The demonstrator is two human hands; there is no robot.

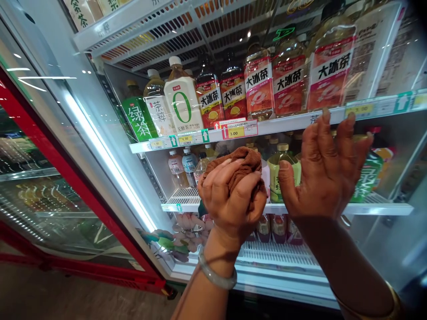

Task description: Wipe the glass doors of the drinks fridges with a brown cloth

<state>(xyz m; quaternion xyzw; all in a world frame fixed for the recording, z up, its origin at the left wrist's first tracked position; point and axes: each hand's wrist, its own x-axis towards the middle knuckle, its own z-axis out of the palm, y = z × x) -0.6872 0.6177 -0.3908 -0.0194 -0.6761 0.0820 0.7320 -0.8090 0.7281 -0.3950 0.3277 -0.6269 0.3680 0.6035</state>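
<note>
My left hand (227, 200) is closed around a bunched brown cloth (245, 166), its wrist wearing a pale bangle (216, 272). The cloth is raised in front of the middle shelf of a lit drinks fridge. To the right, my right hand (325, 173) is open, back towards me, fingers stretched upward and thumb out to the side. It holds nothing. Its fingertips overlap the edge of the upper shelf (276, 126) in view. Glare suggests glass before the bottles; I cannot tell whether either hand touches it.
Bottled teas, including a white-labelled bottle (183, 100) and a green bottle (138, 111), line the upper shelf. Smaller bottles, one yellow-green (282, 166), stand on the middle shelf. A red frame (83, 169) borders another glass-fronted fridge at left. Pinkish flower shapes (190, 231) show low down.
</note>
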